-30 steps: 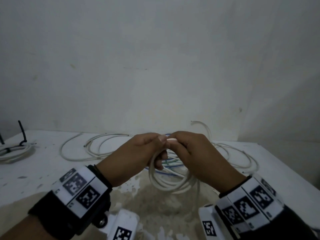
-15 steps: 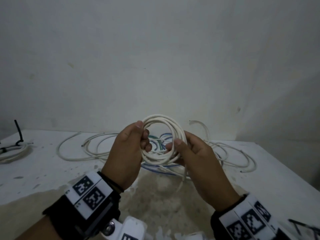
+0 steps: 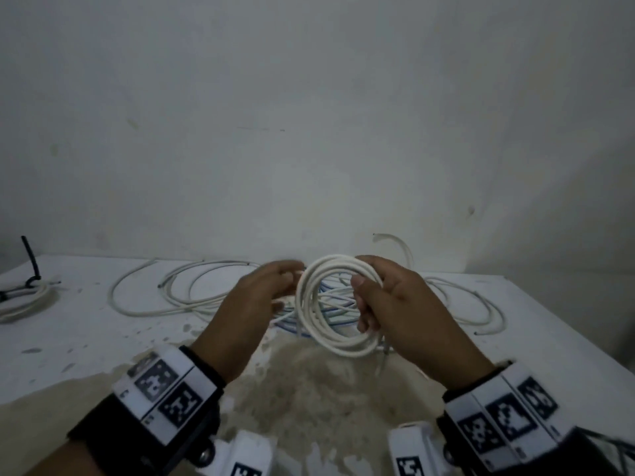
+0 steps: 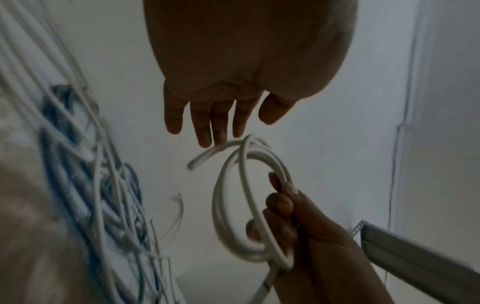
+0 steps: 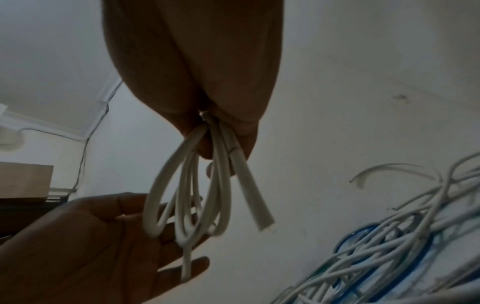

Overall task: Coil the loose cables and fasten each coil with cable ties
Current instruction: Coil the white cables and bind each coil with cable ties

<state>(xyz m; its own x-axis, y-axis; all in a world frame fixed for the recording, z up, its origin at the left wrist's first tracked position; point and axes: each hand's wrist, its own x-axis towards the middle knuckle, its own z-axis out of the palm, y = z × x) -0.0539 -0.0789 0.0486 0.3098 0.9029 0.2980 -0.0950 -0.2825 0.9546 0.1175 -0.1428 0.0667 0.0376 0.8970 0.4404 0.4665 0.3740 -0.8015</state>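
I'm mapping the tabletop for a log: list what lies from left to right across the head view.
Tied white coil with a black cable tie → loose white cable loops → left hand → white coil gripped by the right hand → more loose white cable.

The left hand [image 3: 256,297] has released the white coil [image 3: 338,309] and its fingers are now straight beside it. The right hand [image 3: 400,305] alone grips the coil, now shifted right.
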